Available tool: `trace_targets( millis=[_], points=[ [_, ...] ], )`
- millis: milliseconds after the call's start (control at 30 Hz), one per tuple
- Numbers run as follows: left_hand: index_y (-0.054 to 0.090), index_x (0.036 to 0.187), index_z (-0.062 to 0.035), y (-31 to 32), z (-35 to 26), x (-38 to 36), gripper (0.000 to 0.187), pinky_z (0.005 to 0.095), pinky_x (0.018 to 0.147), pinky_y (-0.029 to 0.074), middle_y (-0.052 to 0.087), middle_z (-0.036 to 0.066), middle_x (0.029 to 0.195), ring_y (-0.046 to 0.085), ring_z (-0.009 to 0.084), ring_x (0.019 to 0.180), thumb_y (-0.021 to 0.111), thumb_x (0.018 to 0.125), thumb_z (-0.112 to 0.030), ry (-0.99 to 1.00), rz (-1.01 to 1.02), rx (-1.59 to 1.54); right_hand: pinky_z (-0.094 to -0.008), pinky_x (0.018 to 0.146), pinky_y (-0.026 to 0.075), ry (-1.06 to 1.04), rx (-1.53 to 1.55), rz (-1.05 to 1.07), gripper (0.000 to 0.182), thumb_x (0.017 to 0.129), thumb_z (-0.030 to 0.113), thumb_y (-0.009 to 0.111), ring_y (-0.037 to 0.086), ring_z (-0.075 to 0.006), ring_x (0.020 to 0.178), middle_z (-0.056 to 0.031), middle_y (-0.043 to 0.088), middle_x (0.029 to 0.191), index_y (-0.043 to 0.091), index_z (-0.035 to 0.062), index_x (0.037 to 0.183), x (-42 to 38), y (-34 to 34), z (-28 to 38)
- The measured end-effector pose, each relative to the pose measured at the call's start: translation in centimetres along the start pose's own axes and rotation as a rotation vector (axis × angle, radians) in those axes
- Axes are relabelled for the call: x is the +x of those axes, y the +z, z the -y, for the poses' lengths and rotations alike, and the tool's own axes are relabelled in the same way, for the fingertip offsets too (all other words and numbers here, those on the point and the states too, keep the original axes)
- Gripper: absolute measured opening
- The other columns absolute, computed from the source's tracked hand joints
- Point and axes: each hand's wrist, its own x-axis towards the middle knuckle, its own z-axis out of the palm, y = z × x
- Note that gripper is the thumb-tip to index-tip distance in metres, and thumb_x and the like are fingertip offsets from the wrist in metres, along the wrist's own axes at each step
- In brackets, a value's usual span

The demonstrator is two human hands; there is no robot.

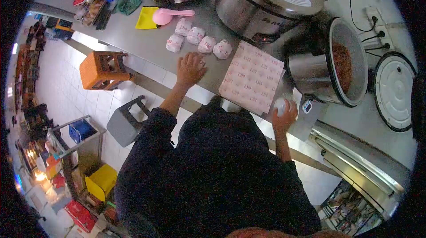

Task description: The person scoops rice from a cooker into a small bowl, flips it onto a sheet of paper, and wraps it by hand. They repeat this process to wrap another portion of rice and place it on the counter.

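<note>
My left hand (191, 70) is curled over a paper-wrapped ball at the counter's front edge, with only a bit of pale wrapper showing between the fingers. Just beyond it sit several similar paper-wrapped balls (207, 44) with red print. A stack of printed wrapping paper (252, 77) lies flat between my hands. At the stack's near right corner, my right hand (286, 117) grips a small white rounded object that looks like a bowl (280, 104); my fingers hide part of it.
An open rice cooker (310, 69) with reddish-brown food stands right, its lid (393, 91) beside it. Larger cookers (270, 7) line the back. A pink scoop (163, 16) rests by a yellow cloth (145, 19). Stools (102, 70) stand on the floor left.
</note>
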Motion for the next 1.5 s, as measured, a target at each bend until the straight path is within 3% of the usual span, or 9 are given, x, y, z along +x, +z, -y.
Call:
trace_targets(
  millis=[433,600,700,800,900,1067,1133,1333,1500],
  points=[
    [0.048,0.137,-0.0219,-0.1,5.5,3.8,0.069,0.0734,0.104,0.015,0.035,0.003,0.151,0.021,0.0302,0.146,0.069,0.079,-0.054,-0.209,-0.030,0.217,-0.0390,0.093,0.050,0.235,0.237,-0.079,0.020,0.086,0.015,0.071,0.053,-0.0332,0.127,-0.0174,0.056,0.137,0.065,0.0049,0.102,-3.6,2.7,-4.5],
    [0.043,0.140,-0.0132,-0.2,4.6,4.4,0.078,0.0754,0.106,0.013,0.028,0.010,0.155,0.018,0.0338,0.147,0.073,0.078,-0.049,-0.173,-0.018,0.127,-0.0346,0.079,0.050,0.511,0.558,-0.336,0.023,0.099,0.026,0.056,0.054,-0.0180,0.084,-0.0058,0.060,0.096,0.058,0.0052,0.110,-4.1,7.0,-5.6],
    [0.036,0.146,-0.0130,0.4,-1.0,2.9,0.079,0.0709,0.110,0.014,0.027,0.012,0.156,0.018,0.0344,0.147,0.064,0.085,-0.056,-0.120,-0.068,-0.923,-0.0363,0.087,0.050,0.740,1.168,-0.084,0.033,0.102,0.029,0.049,0.055,-0.0193,0.103,-0.0078,0.056,0.114,0.051,0.0081,0.127,-3.6,6.8,-0.6],
    [0.036,0.147,-0.0108,-6.2,-11.2,1.7,0.074,0.0657,0.112,0.021,0.030,0.013,0.156,0.026,0.0365,0.144,0.047,0.094,-0.060,-0.655,0.638,-2.230,-0.0367,0.097,0.046,0.763,1.537,0.377,0.031,0.103,0.029,0.050,0.056,-0.0192,0.109,-0.0057,0.059,0.115,0.051,0.0081,0.127,1.5,-0.6,7.6],
    [0.041,0.144,-0.0093,-10.3,-15.2,1.7,0.069,0.0596,0.111,0.031,0.040,0.014,0.150,0.038,0.0366,0.138,0.033,0.099,-0.060,-0.688,1.288,-2.664,-0.0417,0.097,0.045,0.213,0.607,-0.046,0.040,0.096,0.032,0.059,0.056,-0.0271,0.111,-0.0110,0.059,0.116,0.052,0.0056,0.127,2.0,3.1,0.2],
    [0.037,0.145,-0.0175,-7.3,-11.9,-1.7,0.066,0.0511,0.115,0.030,0.044,0.011,0.147,0.040,0.0290,0.136,0.052,0.093,-0.056,-0.252,1.056,-1.690,-0.0537,0.092,0.043,0.604,-0.381,0.023,0.045,0.089,0.028,0.064,0.052,-0.0425,0.117,-0.0175,0.055,0.129,0.053,0.0046,0.126,-1.0,4.9,-11.3],
    [0.038,0.143,-0.0142,-7.4,-13.0,-0.7,0.067,0.0508,0.110,0.037,0.046,0.011,0.144,0.043,0.0278,0.134,0.051,0.094,-0.057,-0.919,1.035,-1.967,-0.0537,0.087,0.046,0.426,-0.265,0.148,0.046,0.087,0.030,0.064,0.056,-0.0421,0.110,-0.0182,0.060,0.121,0.053,0.0036,0.123,-2.1,4.2,-13.1],
    [0.046,0.139,-0.0159,-6.0,-15.9,4.0,0.061,0.0545,0.104,0.040,0.050,0.011,0.141,0.046,0.0308,0.130,0.045,0.095,-0.058,-1.030,0.730,-2.130,-0.0296,0.071,0.052,0.298,0.712,0.857,0.027,0.096,0.021,0.060,0.059,-0.0107,0.079,-0.0010,0.063,0.088,0.062,0.0075,0.119,1.3,-14.0,-10.9],
    [0.049,0.137,-0.0162,-4.7,-23.1,7.4,0.056,0.0542,0.104,0.040,0.051,0.009,0.139,0.048,0.0301,0.128,0.045,0.096,-0.055,-0.936,0.499,-2.143,-0.0436,0.077,0.054,0.033,0.387,0.053,0.025,0.092,0.024,0.062,0.069,-0.0294,0.086,-0.0131,0.072,0.091,0.070,0.0023,0.101,14.5,-31.4,-12.3]
  ],
)
